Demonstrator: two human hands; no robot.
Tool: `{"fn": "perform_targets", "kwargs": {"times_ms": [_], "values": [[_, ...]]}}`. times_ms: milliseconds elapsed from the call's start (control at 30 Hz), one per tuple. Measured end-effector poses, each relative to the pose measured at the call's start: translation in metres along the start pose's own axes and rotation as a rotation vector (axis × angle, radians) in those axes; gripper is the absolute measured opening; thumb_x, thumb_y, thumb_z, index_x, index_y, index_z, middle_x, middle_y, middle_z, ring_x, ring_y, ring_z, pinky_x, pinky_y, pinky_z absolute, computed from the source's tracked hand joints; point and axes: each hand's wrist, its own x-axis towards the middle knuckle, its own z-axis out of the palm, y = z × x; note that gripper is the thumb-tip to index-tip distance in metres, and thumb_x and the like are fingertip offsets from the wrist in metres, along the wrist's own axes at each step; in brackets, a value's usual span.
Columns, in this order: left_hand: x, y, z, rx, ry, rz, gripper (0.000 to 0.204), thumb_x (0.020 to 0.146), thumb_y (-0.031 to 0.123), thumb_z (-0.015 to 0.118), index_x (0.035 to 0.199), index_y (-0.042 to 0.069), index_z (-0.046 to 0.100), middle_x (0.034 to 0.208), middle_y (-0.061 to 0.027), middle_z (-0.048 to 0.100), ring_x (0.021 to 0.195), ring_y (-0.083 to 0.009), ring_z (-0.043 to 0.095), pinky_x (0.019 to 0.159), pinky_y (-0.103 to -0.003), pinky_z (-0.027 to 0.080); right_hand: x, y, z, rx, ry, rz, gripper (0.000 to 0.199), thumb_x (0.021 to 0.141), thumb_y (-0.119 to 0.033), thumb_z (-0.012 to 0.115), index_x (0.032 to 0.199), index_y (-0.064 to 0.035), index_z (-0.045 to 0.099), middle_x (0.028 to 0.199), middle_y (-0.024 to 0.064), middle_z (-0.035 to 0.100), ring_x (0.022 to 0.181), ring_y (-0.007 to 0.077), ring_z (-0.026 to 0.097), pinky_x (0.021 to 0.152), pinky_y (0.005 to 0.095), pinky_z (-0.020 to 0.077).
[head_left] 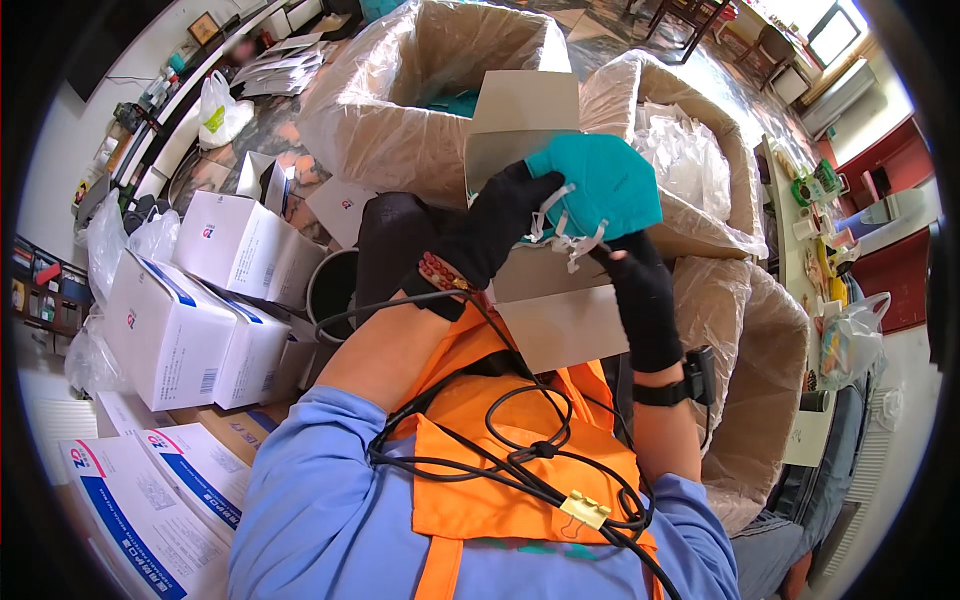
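A teal folded face mask (605, 185) is held up in front of me, its white ear loops and clips dangling below it. My left hand (500, 215), in a black glove, grips the mask's left edge with the fingers closed. My right hand (640, 290), also gloved in black, is at the mask's lower right corner, fingers pinched near a white strap clip. Beneath the mask stands an open cardboard box (560, 325), its flaps spread toward me and away from me. The mask hides part of the box's inside.
Plastic-lined cartons stand beyond: one (375, 130) with teal masks, another (750, 190) with clear plastic packets. A third lined carton (770, 370) is at my right. White printed boxes (165, 335) are stacked at left beside a dark bin (335, 290). Black cables (540, 450) lie across my orange apron.
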Motion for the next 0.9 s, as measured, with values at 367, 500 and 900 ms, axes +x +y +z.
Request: {"fn": "perform_targets", "kwargs": {"times_ms": [367,500,900], "values": [[-0.012,-0.009,0.018,0.527,-0.208,-0.277,0.021,0.094,0.023,0.058,0.101,0.004,0.064,0.08,-0.0019,0.061,0.067,-0.01,0.054,0.063,-0.024,0.045,0.008,0.013,0.008,-0.044,0.155,0.145,0.036,0.09,-0.01,0.058,0.123,-0.0251,0.064,0.111,0.0077,0.066,0.077,0.0228,0.066,0.067,0.0331,0.0514],[-0.015,-0.001,0.016,0.437,-0.231,-0.342,0.019,0.094,0.021,0.058,0.096,0.003,0.064,0.079,-0.0012,0.062,0.066,-0.0099,0.057,0.058,-0.025,0.045,-0.004,0.008,0.004,-0.194,0.045,-0.132,0.027,0.092,-0.014,0.062,0.119,-0.0123,0.064,0.098,0.0051,0.067,0.08,0.0142,0.063,0.073,0.03,0.0493],[0.004,0.033,-0.092,1.102,0.237,0.457,0.013,0.084,0.019,0.061,0.077,0.008,0.06,0.072,-0.0057,0.06,0.065,-0.0203,0.059,0.056,-0.03,0.046,-0.058,-0.038,0.067,0.033,-0.135,-0.143,0.019,0.093,-0.016,0.061,0.108,-0.0055,0.064,0.095,0.0095,0.062,0.087,0.0239,0.061,0.073,0.0358,0.0492]]}}
